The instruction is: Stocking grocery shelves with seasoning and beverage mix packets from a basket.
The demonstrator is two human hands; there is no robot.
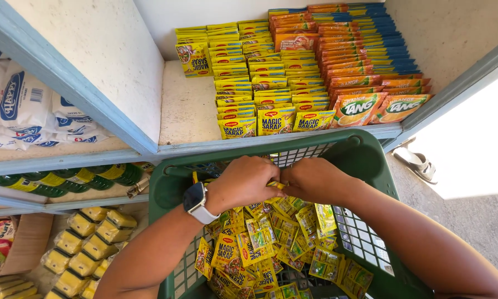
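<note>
Our left hand [243,182] and right hand [315,180] meet over the green basket [365,152], fingers together pinching one yellow sachet [275,185] above the loose sachets [260,238].

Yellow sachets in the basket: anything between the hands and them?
Nothing visible. Both the left hand and right hand are already inside the green basket, pinching one yellow sachet between them, directly over the loose pile of sachets.

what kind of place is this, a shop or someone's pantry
Most likely a small shop. The shelf carries neat rows of yellow seasoning sachets and orange drink-mix packets, and both hands, left hand and right hand, work over a green basket full of loose sachets.
</note>
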